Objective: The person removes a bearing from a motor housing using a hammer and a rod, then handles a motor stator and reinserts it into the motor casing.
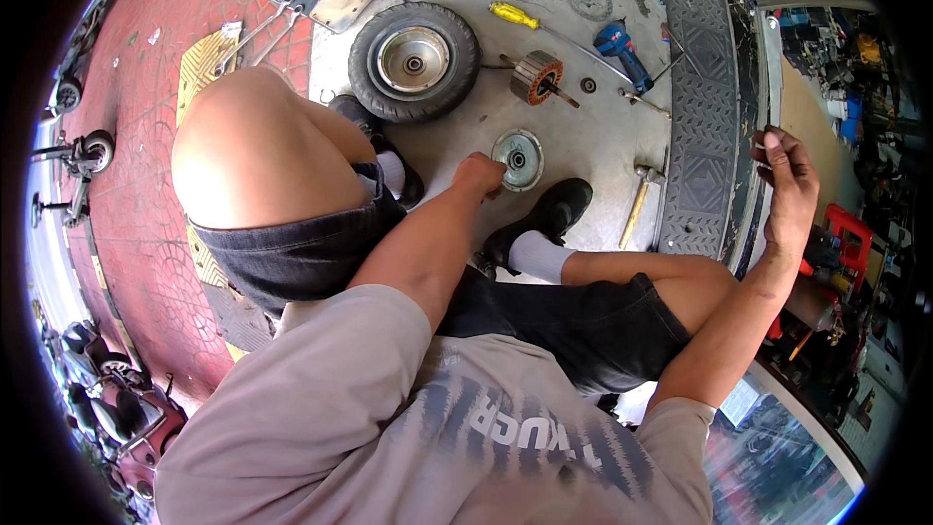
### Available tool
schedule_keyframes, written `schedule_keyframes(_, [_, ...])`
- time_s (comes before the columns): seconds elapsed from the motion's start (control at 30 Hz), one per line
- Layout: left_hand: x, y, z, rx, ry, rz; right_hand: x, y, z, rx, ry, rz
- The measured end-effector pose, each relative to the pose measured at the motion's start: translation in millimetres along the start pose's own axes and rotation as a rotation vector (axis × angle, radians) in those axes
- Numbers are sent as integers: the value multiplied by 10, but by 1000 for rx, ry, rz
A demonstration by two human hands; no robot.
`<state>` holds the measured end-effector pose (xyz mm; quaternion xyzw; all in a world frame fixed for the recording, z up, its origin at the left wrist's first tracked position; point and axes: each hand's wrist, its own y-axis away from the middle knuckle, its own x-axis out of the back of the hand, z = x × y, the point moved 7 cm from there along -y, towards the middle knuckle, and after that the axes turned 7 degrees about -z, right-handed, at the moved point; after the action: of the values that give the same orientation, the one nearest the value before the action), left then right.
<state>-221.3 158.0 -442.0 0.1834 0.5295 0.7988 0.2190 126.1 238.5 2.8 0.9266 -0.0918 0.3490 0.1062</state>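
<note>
My left hand [478, 176] is closed at the left rim of a round, pale metal motor cover [528, 174] with a bearing in its centre. The cover is low over the concrete between my shoes. Off to the right my right hand [789, 175] is raised beside a door frame, its thumb pressed toward curled fingers; what they hold, if anything, is too small to make out. Beyond the cover lie a motor stator [533, 77] with copper windings and a shaft, and a small wheel with a black tyre [464, 51].
A yellow-handled screwdriver [513, 15], a blue power driver [622, 53] and a hammer [638, 206] lie on the floor. Two wrenches [255, 34] rest at the far left. A ridged metal ramp [698, 136] edges the right side. Parked motorbikes [121, 418] stand far left.
</note>
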Motion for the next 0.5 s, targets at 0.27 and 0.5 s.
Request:
schedule_keyframes(0.27, [6,-36,-37,43,-41,29,-167,104,-169,23,-33,-5])
schedule_keyframes(0.5, [-34,-42,-6,45,-83,4,-194,171,-137,25,-54,-19])
